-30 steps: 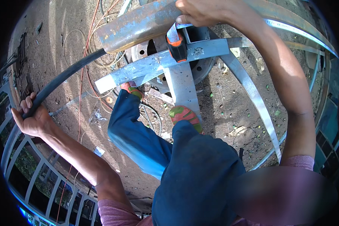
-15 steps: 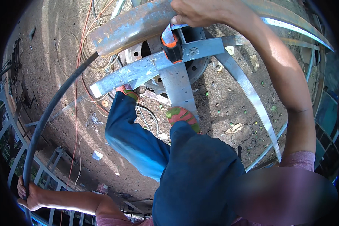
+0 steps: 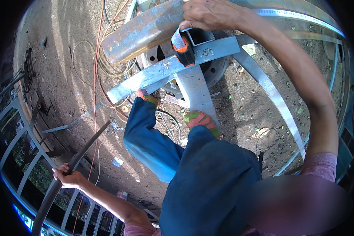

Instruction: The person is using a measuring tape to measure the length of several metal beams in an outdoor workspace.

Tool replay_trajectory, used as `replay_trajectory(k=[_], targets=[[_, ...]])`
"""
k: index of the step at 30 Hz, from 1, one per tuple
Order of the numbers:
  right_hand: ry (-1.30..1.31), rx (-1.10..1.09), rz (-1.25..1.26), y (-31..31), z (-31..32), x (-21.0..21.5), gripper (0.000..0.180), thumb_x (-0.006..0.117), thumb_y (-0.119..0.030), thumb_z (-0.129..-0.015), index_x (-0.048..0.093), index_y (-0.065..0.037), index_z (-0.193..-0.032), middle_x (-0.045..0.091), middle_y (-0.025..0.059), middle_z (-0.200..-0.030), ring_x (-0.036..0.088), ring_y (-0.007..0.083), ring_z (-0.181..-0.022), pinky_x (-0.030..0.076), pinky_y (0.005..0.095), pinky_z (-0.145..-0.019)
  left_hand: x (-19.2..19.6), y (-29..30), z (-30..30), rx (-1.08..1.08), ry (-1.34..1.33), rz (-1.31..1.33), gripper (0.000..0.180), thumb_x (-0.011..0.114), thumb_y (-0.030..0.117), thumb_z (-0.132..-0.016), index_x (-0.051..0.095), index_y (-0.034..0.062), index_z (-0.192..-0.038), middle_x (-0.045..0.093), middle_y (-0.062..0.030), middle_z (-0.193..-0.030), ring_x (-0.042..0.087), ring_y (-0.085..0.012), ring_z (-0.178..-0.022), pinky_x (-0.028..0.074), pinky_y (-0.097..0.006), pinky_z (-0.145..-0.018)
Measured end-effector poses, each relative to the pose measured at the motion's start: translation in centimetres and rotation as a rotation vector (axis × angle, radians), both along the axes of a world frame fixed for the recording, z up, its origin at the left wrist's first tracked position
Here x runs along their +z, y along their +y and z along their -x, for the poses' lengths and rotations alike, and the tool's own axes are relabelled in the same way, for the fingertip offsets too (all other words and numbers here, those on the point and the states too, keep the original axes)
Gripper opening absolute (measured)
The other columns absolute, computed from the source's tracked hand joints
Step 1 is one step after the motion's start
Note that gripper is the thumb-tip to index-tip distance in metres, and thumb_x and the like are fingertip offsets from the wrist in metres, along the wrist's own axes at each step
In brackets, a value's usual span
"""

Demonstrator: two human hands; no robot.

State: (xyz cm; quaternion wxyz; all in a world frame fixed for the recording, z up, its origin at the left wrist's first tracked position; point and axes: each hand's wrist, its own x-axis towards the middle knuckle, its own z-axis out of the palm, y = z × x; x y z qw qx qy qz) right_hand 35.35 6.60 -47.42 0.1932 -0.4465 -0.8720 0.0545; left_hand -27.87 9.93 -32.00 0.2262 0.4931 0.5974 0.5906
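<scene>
My left hand (image 3: 69, 176) is wrapped round a long dark rod (image 3: 82, 152) at the lower left. The rod's tip points up and right, apart from the rusty beam. At the top, my right hand (image 3: 206, 15) is closed on the blade of a tape measure (image 3: 183, 51), against the rusty steel beam (image 3: 145, 29). The orange and black tape case sits on a grey steel crossbar (image 3: 145, 76), beside an open square tube end (image 3: 201, 36). The white blade (image 3: 299, 16) runs right along the beam; my hand hides part of it.
Under the crossbar are a round wheel-like disc (image 3: 218, 74) and a flat steel leg (image 3: 194, 88), close to my feet. Long metal strips (image 3: 269, 88) curve away to the right. Orange cords (image 3: 96, 67) and pale hose coils lie left. A metal grille (image 3: 25, 143) stands at the left edge.
The rod's tip has come away from the beam's left end, down and toward me. My left hand has risen rightward with it. The right hand keeps its hold; the view has shifted slightly.
</scene>
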Motion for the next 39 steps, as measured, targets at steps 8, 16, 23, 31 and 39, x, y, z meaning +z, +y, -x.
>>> replay_trajectory(k=[8,16,23,31,39], targets=[[-0.029,0.046,-0.086,0.2,-0.2,-0.5,0.035,0.066,-0.034,-0.085,0.059,-0.008,-0.063,0.054,0.0093,-0.066,0.056,0.0271,-0.074,0.04,0.0406,-0.072,-14.0,-7.1,2.8,0.116,-0.122,0.231,0.044,0.066,0.01,-0.092,0.035,0.0157,-0.062,0.033,0.0024,-0.053,0.036,-0.0107,-0.048,0.035,-0.028,-0.049],[0.003,0.103,-0.078,0.6,0.0,-0.1,0.036,0.066,-0.034,-0.086,0.057,-0.009,-0.062,0.053,0.0078,-0.065,0.055,0.0255,-0.073,0.041,0.0403,-0.072,-21.3,-13.7,2.4,0.269,-0.292,0.342,0.038,0.063,0.011,-0.091,0.035,0.0135,-0.065,0.034,0.001,-0.054,0.036,-0.0123,-0.046,0.037,-0.031,-0.049],[-0.039,0.096,-0.133,0.1,-0.2,-0.4,0.034,0.066,-0.033,-0.087,0.057,-0.01,-0.063,0.053,0.0063,-0.066,0.055,0.0246,-0.074,0.041,0.0402,-0.073,-23.2,-15.2,2.8,0.36,-0.312,0.41,0.031,0.061,0.01,-0.091,0.039,0.0126,-0.07,0.037,-0.0002,-0.054,0.039,-0.0127,-0.047,0.039,-0.032,-0.051],[-0.088,0.122,-0.24,0.6,-0.6,-0.2,0.032,0.068,-0.031,-0.085,0.056,-0.01,-0.063,0.052,0.0055,-0.067,0.055,0.0236,-0.074,0.041,0.0396,-0.072,-24.7,-16.2,3.1,0.335,-0.36,0.436,0.027,0.062,0.01,-0.092,0.041,0.0128,-0.075,0.042,-0.0011,-0.057,0.043,-0.0142,-0.052,0.045,-0.036,-0.057],[-0.054,0.145,-0.243,-1.5,0.5,0.1,0.034,0.076,-0.028,-0.078,0.054,-0.005,-0.066,0.049,0.004,-0.067,0.054,0.021,-0.07,0.044,0.0342,-0.074,-23.4,-15.6,2.5,0.114,-0.398,0.531,0.02,0.06,0.009,-0.092,0.045,0.0094,-0.079,0.049,-0.0055,-0.069,0.051,-0.0196,-0.068,0.048,-0.04,-0.076]])
